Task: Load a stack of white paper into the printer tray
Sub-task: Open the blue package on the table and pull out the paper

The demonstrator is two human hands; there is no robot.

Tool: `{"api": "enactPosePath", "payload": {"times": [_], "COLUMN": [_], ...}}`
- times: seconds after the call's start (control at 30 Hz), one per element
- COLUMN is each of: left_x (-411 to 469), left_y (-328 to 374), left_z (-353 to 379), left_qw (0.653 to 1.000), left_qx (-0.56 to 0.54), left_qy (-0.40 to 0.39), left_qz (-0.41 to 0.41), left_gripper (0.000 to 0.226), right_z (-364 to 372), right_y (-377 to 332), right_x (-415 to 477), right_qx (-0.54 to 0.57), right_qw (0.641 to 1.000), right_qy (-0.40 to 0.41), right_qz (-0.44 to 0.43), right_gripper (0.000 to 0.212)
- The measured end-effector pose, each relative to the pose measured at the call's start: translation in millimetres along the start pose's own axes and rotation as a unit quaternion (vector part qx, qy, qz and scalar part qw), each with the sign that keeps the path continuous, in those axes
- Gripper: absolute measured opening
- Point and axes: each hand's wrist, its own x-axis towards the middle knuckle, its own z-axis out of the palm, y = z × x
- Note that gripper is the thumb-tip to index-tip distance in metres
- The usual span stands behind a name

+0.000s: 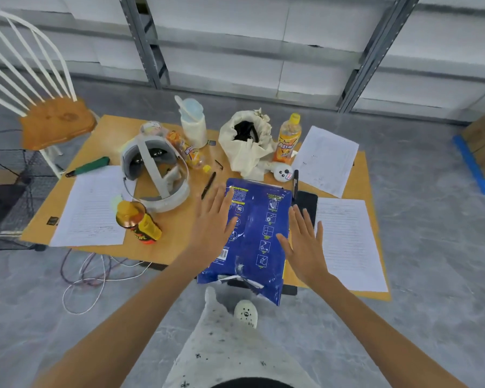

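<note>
A blue wrapped ream of paper (259,233) lies on the low wooden table (174,242), its torn near end hanging over the front edge. My left hand (213,222) is spread flat over the pack's left side, fingers apart. At the pack's right side my right hand (303,245) is likewise spread with fingers apart. Neither hand grips anything. No printer or tray is in view.
Loose printed sheets (93,211) (347,242) (324,159) lie on the table, with a white headset (154,169), orange bottles (139,221) (289,138), a cloth bag (247,141), pens and a black phone (307,203). A chair (53,119) stands at the left, cables (95,273) on the floor.
</note>
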Motion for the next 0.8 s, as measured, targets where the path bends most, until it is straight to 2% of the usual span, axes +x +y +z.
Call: {"api": "enactPosePath", "payload": {"times": [0.23, 0.43, 0.67, 0.8], "left_x": [-0.5, -8.9, -9.6, -7.1], "left_y": [-6.2, -0.6, 2.5, 1.2], "left_z": [47.9, 84.9, 105.6, 110.9], "left_qw": [0.990, 0.957, 0.957, 0.961], "left_qx": [-0.054, -0.118, -0.124, -0.103], "left_qy": [-0.126, -0.262, -0.253, -0.251], "left_qz": [-0.023, -0.020, -0.069, -0.055], "left_gripper": [0.028, 0.025, 0.015, 0.018], "right_z": [43.3, 70.2, 81.8, 84.1], "right_y": [1.7, -0.5, 5.3, 2.9], "right_x": [13.1, 18.8, 19.6, 19.2], "right_qx": [0.005, -0.036, -0.029, -0.018], "right_qw": [0.994, 0.980, 0.970, 0.971], "right_qy": [-0.108, -0.196, -0.241, -0.238], "right_qz": [0.015, -0.004, 0.010, 0.022], "right_gripper": [0.065, 0.063, 0.061, 0.061]}}
